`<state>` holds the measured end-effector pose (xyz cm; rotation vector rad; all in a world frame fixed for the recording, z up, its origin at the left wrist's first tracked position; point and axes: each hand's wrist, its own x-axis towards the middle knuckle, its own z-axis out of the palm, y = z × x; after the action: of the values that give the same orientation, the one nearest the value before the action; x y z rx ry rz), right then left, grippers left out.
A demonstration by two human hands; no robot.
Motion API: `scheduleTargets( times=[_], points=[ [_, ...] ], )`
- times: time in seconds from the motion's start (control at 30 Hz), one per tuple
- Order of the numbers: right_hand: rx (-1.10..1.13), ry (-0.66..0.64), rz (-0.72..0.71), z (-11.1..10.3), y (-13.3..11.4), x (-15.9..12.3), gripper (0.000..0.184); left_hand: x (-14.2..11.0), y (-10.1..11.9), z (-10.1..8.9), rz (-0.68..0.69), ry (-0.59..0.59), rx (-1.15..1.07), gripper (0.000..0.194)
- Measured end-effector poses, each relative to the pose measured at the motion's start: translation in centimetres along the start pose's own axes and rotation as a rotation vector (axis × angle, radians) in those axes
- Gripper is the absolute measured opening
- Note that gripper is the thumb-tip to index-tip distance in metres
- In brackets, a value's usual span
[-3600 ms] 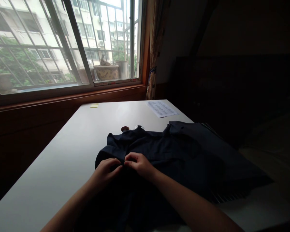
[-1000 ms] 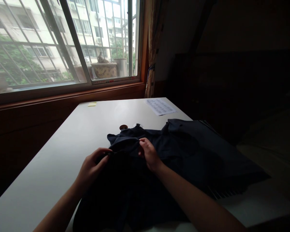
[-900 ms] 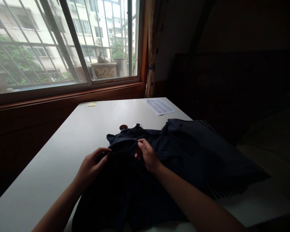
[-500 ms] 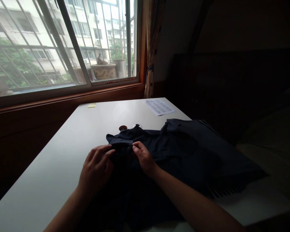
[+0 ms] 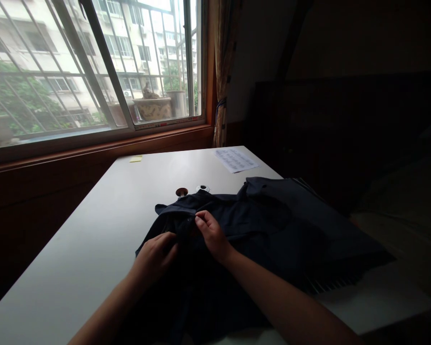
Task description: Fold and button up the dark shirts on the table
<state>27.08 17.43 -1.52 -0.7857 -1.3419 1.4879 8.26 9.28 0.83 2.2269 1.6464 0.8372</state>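
Observation:
A dark navy garment [image 5: 266, 215] with a collar-like edge lies spread over the white table [image 5: 93, 249]. My right hand [image 5: 212, 234] pinches the garment's upper edge between thumb and fingertips. Just left of it and lower, my left hand [image 5: 156, 254] is closed on the dark cloth, its fingers curled into the fabric. In the deep shadow under both hands, folds and any fastenings cannot be made out. Striped trim shows along the garment's right side.
Beyond the garment are a round brown-rimmed hole [image 5: 181, 192] and a round white-rimmed piece [image 5: 202, 189] in the tabletop. Printed paper [image 5: 237, 159] lies at the far right corner, a yellow sticky note [image 5: 135, 158] at the far left. A barred window [image 5: 158, 62] stands behind.
My left hand has moved down and slightly right from the garment's upper edge, closing into the cloth. Some fabric now shows to its left. My right hand keeps its pinch.

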Motion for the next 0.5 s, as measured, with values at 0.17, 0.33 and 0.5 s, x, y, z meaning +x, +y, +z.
scheduleTargets(
  times=[0.17,0.33,0.5],
  points=[
    [-0.071,0.049,0.005,-0.3,0.9,0.5,0.026,-0.1,-0.5,-0.1,-0.021,-0.014,-0.069,0.019],
    [-0.172,0.070,-0.003,-0.3,1.0,0.4,0.026,-0.2,-0.5,0.2,-0.038,-0.006,-0.073,0.024],
    [-0.276,0.113,-0.059,0.3,-0.2,-0.7,0.023,0.0,-0.1,0.2,-0.086,0.052,-0.109,0.024]
  ],
)
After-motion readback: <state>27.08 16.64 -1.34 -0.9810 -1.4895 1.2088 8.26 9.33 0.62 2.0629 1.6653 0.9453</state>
